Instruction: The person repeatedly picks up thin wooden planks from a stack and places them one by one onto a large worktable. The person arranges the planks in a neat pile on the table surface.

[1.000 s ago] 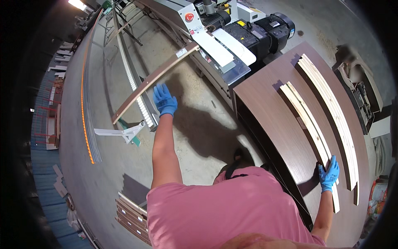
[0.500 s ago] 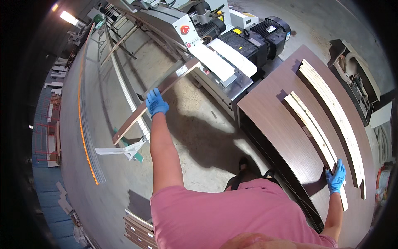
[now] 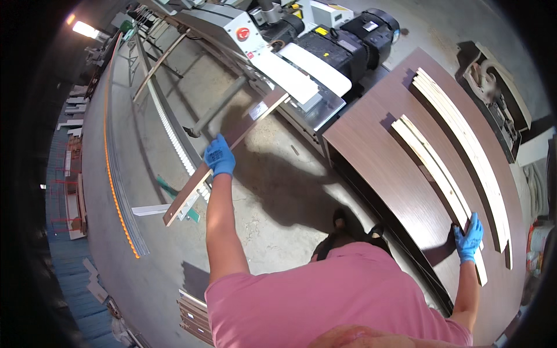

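Observation:
My left hand [image 3: 220, 156], in a blue glove, is closed around the middle of a long brown board [image 3: 244, 129] with a pale edge. The board slants from beside the machine's white guard [image 3: 290, 75] down over a white bracket [image 3: 152, 209] at the roller rail. My right hand [image 3: 469, 238], also gloved in blue, grips the near part of a pale wooden strip [image 3: 436, 165] on the brown table [image 3: 371, 145]. Its thumb lies on the left side and its fingers on the right. Farther right lies a longer bundle of pale strips [image 3: 461, 151].
The machine with a red stop button [image 3: 243, 33] and black motors [image 3: 371, 35] stands beyond the table. A rail with white rollers [image 3: 168, 124] and another with orange rollers [image 3: 116, 197] run along the left. Brown boards [image 3: 195, 319] are stacked at lower left.
My left hand and the brown board have shifted toward me and to the right relative to the machine; its low end now crosses the white bracket. My right hand stays on the strip.

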A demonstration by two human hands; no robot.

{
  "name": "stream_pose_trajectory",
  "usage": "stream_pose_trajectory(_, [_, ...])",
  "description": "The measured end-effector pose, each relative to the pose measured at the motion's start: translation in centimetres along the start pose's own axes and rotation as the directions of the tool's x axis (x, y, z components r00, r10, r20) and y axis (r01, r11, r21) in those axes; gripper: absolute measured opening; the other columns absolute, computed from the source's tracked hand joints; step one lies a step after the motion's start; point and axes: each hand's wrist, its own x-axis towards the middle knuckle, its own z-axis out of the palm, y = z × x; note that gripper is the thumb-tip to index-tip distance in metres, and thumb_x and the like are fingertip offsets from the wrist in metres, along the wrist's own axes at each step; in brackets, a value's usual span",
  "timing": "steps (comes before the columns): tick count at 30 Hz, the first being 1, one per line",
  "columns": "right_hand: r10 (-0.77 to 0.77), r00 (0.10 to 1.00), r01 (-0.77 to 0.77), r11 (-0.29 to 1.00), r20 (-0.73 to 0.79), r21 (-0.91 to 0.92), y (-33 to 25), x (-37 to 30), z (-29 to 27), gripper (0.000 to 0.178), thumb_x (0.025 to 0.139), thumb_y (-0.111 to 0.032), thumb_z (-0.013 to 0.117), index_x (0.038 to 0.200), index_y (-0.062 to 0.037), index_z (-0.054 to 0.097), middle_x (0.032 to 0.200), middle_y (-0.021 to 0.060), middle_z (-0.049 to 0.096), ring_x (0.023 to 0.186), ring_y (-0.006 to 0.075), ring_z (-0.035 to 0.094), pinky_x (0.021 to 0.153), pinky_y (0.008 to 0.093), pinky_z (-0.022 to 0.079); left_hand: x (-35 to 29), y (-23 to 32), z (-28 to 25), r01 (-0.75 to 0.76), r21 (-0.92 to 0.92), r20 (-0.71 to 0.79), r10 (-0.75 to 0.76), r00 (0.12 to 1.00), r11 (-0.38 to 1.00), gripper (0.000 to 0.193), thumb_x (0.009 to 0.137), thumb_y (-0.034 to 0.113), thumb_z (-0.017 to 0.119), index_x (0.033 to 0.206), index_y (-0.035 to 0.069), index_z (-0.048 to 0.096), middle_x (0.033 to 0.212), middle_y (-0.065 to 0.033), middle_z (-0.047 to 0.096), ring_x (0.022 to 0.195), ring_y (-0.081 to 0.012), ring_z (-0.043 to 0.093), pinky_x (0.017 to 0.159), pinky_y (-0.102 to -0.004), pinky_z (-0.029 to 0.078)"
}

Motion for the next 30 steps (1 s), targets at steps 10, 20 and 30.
stream_pose_trajectory(10, [-0.012,0.997,0.015,0.999,-0.079,0.043,-2.0,1.2,-1.3,0.086,0.08,-0.041,0.089,0.149,-0.003,0.054,0.126,0.0215,0.068,0.118,0.0428,0.064,0.107,0.0536,0.048,-18.0,-1.2,-10.0,-0.297,-0.157,0.084,0.312,0.946,0.942,0.077,0.081,-0.004,0.07,0.156,0.01,0.056,0.119,-0.0165,0.069,0.113,-0.038,0.066,0.101,-0.0487,0.051])
stream_pose_trajectory(20, [-0.248,0.894,0.393,0.835,-0.372,0.386,-10.5,3.6,-12.2,0.09,0.095,-0.068,0.068,0.149,0.0026,0.055,0.158,0.0285,0.056,0.14,0.0503,0.056,0.119,0.0606,0.041,-23.9,19.7,-25.6,-0.805,-0.233,0.012,0.829,0.559,0.546,0.063,0.082,-0.001,0.064,0.144,0.008,0.065,0.105,-0.0153,0.07,0.097,-0.0375,0.068,0.087,-0.048,0.052])
stream_pose_trajectory(30, [-0.079,0.993,0.054,0.963,0.085,0.264,-7.2,-7.1,-9.6,0.052,0.077,-0.016,0.085,0.123,-0.008,0.063,0.111,0.0136,0.072,0.104,0.0371,0.069,0.097,0.0493,0.052,-32.3,45.0,-28.1,-0.89,-0.451,0.011,0.997,0.073,0.07,0.029,0.089,0.009,0.072,0.116,0.007,0.061,0.108,-0.0189,0.07,0.103,-0.0432,0.07,0.09,-0.054,0.054])
